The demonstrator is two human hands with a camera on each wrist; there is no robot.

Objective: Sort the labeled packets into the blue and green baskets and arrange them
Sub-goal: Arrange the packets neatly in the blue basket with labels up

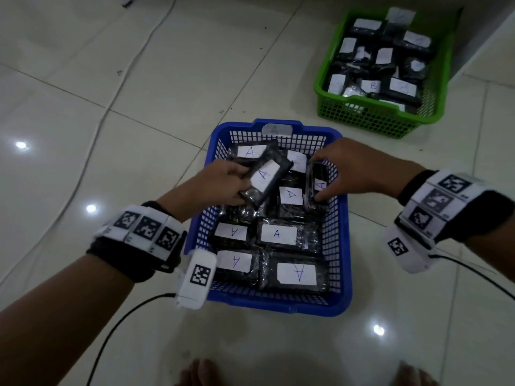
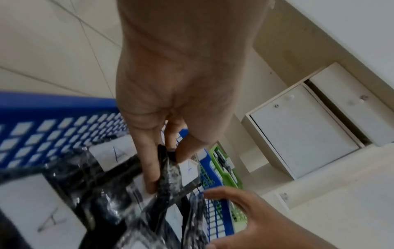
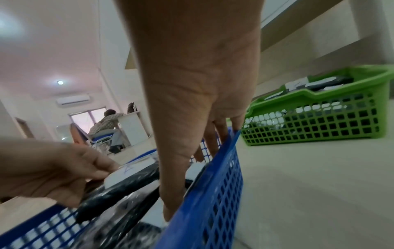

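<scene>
A blue basket (image 1: 344,246) on the tiled floor holds several black packets with white "A" labels. My left hand (image 1: 234,185) grips one "A" packet (image 1: 267,176) by its end and holds it tilted above the basket's middle. The left wrist view shows the same grip, left hand (image 2: 166,160) on the packet (image 2: 170,175). My right hand (image 1: 326,176) pinches another "A" packet (image 1: 319,179) standing on edge against the basket's right wall (image 3: 213,202). A green basket (image 1: 376,118) at the far right holds several black packets, one marked "B".
A white cable (image 1: 111,101) runs across the floor on the left. Black leads trail from both wrist cameras. A white cabinet with drawers (image 2: 302,128) stands beyond the baskets. A seated person (image 3: 106,124) is far off. My toes (image 1: 200,374) are at the bottom edge.
</scene>
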